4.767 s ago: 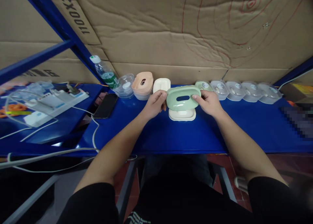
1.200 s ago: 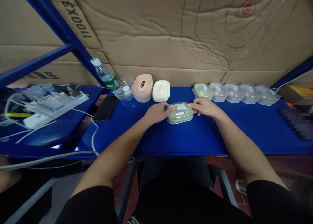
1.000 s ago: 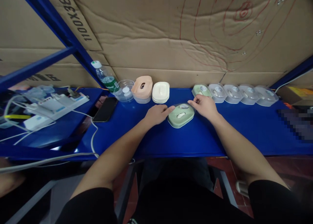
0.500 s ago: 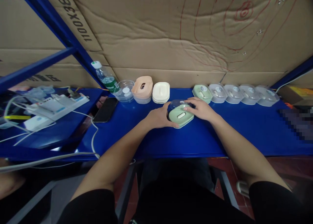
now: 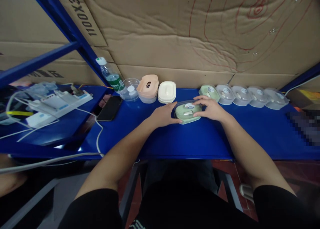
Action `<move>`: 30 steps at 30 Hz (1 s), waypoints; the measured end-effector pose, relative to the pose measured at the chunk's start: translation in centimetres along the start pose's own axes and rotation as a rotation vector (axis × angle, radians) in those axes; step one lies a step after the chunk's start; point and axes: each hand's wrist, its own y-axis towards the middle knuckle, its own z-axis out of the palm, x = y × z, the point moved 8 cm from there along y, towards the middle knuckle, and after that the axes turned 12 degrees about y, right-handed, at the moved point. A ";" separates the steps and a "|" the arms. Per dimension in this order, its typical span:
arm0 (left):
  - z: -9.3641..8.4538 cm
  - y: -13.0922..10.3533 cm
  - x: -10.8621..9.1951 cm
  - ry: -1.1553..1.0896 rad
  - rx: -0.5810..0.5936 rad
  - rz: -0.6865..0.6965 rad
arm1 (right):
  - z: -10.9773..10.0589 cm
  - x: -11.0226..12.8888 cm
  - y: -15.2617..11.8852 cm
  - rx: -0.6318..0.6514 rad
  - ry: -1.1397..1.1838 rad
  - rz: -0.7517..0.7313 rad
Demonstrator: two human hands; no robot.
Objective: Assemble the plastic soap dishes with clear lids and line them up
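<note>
ok, green box (image 5: 186, 113) is held btwn l grip (image 5: 164, 116) & r grip (image 5: 211, 108), long axis approx l-r.

Handled box (image 5: 186, 112): pale green, clear cover, whitish label. Far green box (image 5: 208, 92): matching pale green. Four row boxes (image 5: 241, 97): pale grey, whitish labels. Tub (image 5: 148, 90): peach above, greyish below. Stacked pieces (image 5: 167, 91): cream. Bowl (image 5: 130, 91): clear, white disc. Bottle (image 5: 112, 76): clear, green label, white cap. Phone (image 5: 109, 108): black. Power strip (image 5: 62, 109): white, blue patches. Sleeves (image 5: 92, 207): black. Tabletop (image 5: 185, 140): deep blue from where I stand. Cardboard wall (image 5: 155, 52): brown, red concentric loops at right, black print at left.
</note>
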 end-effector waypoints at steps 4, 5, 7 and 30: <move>0.5 0.2 -0.4 0.058 0.018 0.025 | -0.5 -0.1 -0.2 0.047 -0.021 0.046; 0.5 0.2 -0.4 0.069 0.017 0.028 | -0.6 -0.2 -0.2 0.060 -0.019 0.060; 0.5 0.1 -0.6 0.082 0.008 0.038 | -0.7 -0.5 -0.4 0.081 -0.008 0.095; -0.9 0.2 0.0 0.095 -0.030 -0.032 | 0.5 -1.1 -0.3 0.173 0.033 0.059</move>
